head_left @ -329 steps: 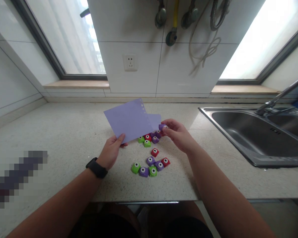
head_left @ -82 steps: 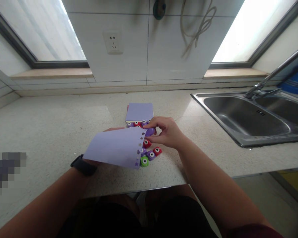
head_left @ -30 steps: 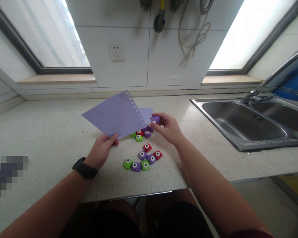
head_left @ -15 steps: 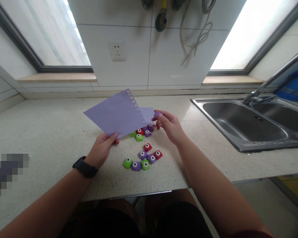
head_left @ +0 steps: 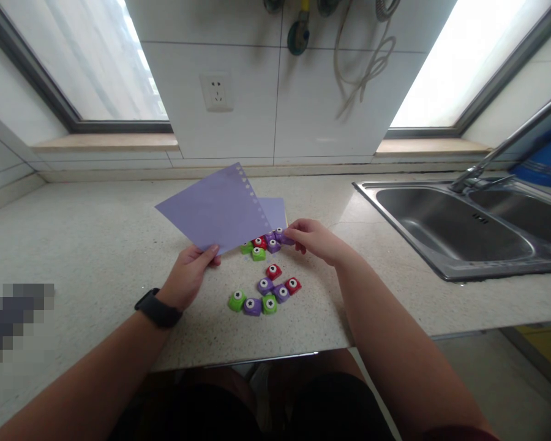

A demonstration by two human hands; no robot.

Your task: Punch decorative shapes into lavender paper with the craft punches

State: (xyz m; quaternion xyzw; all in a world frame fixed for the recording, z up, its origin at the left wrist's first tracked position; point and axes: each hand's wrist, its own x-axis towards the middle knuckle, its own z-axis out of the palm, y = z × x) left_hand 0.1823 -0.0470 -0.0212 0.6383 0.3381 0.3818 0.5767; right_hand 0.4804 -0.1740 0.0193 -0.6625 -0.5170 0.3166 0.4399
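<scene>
Purple punch (head_left: 285, 239) pinched in my right hand (head_left: 313, 239); set it flat on the desk (head_left: 96, 245) while my left hand (head_left: 188, 278) pinches the paper (head_left: 215, 210).

readable text: none in view.
brands, numbers: none legible.
paper punches (head_left: 264, 295): white round faces with small dark shape marks (star, heart), no lettering; at 6 o'clock of the counter.
wall socket (head_left: 216, 92): slot openings only, no marking readable; at 11 o'clock.
purple sheet (head_left: 215, 208): punched holes along one edge, no print.
</scene>
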